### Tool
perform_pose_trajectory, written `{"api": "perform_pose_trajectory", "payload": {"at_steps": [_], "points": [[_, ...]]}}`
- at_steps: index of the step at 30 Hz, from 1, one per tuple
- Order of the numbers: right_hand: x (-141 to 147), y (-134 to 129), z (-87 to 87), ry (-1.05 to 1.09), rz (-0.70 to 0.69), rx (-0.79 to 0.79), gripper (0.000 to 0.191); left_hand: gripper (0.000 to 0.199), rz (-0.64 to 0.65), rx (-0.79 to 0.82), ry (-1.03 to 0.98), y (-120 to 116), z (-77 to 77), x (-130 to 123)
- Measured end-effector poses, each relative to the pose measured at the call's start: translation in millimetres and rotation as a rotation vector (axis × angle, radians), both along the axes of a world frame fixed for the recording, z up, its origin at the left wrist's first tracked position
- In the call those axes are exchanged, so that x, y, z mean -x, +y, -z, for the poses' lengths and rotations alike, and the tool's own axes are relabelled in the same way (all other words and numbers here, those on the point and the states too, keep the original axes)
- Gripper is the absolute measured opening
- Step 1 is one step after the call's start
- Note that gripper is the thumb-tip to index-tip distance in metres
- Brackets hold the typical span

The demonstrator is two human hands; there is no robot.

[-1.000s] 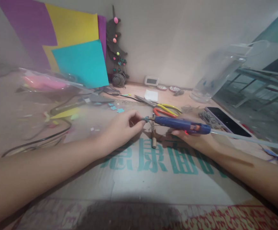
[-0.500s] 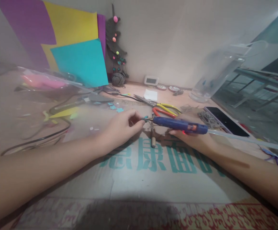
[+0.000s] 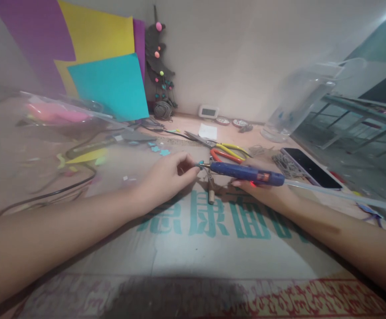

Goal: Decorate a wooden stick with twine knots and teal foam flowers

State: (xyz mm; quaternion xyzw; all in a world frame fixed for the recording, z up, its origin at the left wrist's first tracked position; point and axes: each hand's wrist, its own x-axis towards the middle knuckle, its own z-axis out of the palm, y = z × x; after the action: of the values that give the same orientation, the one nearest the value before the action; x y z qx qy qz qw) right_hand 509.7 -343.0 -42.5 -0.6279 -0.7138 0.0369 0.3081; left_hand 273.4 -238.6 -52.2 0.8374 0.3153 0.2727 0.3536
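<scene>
My right hand (image 3: 262, 188) is closed around a blue glue gun (image 3: 246, 172), with a long clear glue stick (image 3: 315, 188) coming out of its back end. The gun's metal nozzle points left and meets a small teal piece (image 3: 200, 164), pinched between the thumb and fingers of my left hand (image 3: 174, 179). Its exact shape is too small to tell. Beneath the nozzle stands the gun's wire support, and a short brown stick-like piece (image 3: 211, 195) shows just below it. Several light-blue flower cutouts (image 3: 164, 152) lie beyond my left hand.
Scissors (image 3: 219, 146) with yellow and red handles lie behind the gun. A phone (image 3: 312, 168) and grey cord (image 3: 287, 166) are to the right, near a clear plastic jug (image 3: 286, 110). Coloured sheets (image 3: 109, 86) lean on the wall at left. Printed cardboard (image 3: 193, 257) covers the front.
The whole view has shifted very slightly. Both hands keep their hold, and the nozzle stays at the small teal piece.
</scene>
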Motion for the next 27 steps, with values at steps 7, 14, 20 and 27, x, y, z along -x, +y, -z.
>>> {"api": "perform_pose_trajectory", "payload": {"at_steps": [7,14,20,27], "points": [[2.3,-1.2,-1.7,0.018,0.027,0.02,0.022,0.013,0.006,0.007,-0.003,0.3,0.0,0.3],[1.2,-0.5,-0.8,0.026,0.013,-0.011,0.024,0.013,0.016,0.02,-0.008,1.4,2.1,0.1],[1.7,-1.4,-0.1,0.046,0.062,-0.037,0.023,0.016,0.017,0.022,-0.014,1.1,2.3,0.5],[1.9,-1.7,-0.4,0.039,0.073,-0.045,0.024,0.016,0.003,0.015,-0.038,3.1,3.1,0.2]]}}
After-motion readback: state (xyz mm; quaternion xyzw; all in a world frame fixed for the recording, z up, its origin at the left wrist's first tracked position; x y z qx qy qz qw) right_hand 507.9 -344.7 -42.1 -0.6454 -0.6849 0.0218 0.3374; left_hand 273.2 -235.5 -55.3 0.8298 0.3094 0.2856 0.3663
